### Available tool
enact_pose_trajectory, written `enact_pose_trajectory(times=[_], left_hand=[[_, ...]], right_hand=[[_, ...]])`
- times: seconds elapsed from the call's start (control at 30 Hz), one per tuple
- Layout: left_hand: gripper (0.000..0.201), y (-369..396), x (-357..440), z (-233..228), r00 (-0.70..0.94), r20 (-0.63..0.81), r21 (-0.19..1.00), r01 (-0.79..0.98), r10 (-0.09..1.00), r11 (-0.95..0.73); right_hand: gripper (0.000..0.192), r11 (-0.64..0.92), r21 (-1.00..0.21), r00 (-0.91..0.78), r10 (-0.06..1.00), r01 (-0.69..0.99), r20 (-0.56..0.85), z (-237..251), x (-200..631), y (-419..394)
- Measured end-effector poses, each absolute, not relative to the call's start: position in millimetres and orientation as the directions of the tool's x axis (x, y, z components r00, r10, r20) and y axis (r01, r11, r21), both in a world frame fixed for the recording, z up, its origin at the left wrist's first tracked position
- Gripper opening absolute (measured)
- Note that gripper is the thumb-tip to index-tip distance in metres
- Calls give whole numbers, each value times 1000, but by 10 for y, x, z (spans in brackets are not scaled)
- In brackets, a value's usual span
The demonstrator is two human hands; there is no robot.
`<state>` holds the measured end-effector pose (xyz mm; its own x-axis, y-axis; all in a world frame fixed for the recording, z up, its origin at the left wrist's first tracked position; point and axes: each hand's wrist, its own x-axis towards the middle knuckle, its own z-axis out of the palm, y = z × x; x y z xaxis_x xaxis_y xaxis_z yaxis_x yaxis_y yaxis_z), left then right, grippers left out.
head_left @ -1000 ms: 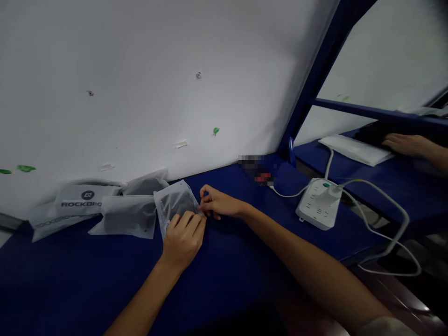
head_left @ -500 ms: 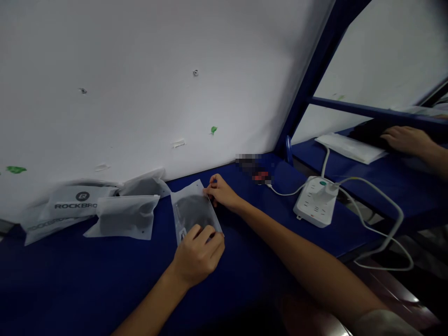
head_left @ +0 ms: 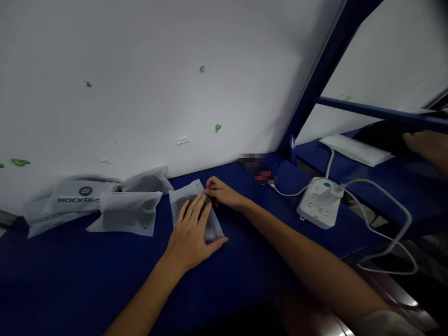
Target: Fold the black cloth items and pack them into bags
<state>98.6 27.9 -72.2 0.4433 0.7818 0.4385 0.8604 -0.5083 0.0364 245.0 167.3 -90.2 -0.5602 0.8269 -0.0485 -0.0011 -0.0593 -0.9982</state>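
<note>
A frosted translucent zip bag (head_left: pixel 189 190) with something dark inside lies on the blue tabletop (head_left: pixel 129 270). My left hand (head_left: pixel 191 240) rests flat across its middle and near part, with the fingers stretched up the bag and the thumb out to the right. At the bag's upper right edge, my right hand (head_left: pixel 223 193) has thumb and forefinger pinched on the plastic. The left hand covers much of the dark content, so its kind cannot be made out.
Several more frosted bags stand to the left, including a filled bag (head_left: pixel 129 212) and a printed bag (head_left: pixel 75 198). A white power strip (head_left: pixel 319 207) with looping cables is on the right. Beyond the blue frame (head_left: pixel 308 93), another person's hand (head_left: pixel 425 144) touches dark material beside a white bag (head_left: pixel 357 149).
My left hand has opened from curled fingers and moved up onto the bag, lying flat. My right hand keeps its pinch at the edge. The other person's hand has shifted right.
</note>
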Motion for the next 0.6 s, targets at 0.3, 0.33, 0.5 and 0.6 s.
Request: enact_pose_trajectory(times=[0.3, 0.33, 0.5, 0.6], left_hand=[[91, 308, 996, -823, 419, 330, 58, 886, 846, -461], [90, 304, 998, -826, 427, 330, 59, 881, 842, -469], [80, 275, 1026, -827, 480, 335, 69, 846, 811, -529], [78, 256, 1052, -813, 511, 321, 85, 823, 797, -562]], right_hand=[[22, 5, -997, -588, 808, 71, -38, -898, 2452, 1648], [22, 15, -997, -569, 822, 70, -28, -900, 2444, 1636], [20, 53, -998, -448, 893, 45, 27, -941, 2403, 1634], [22, 78, -997, -348, 935, 19, 67, -969, 2414, 1713]])
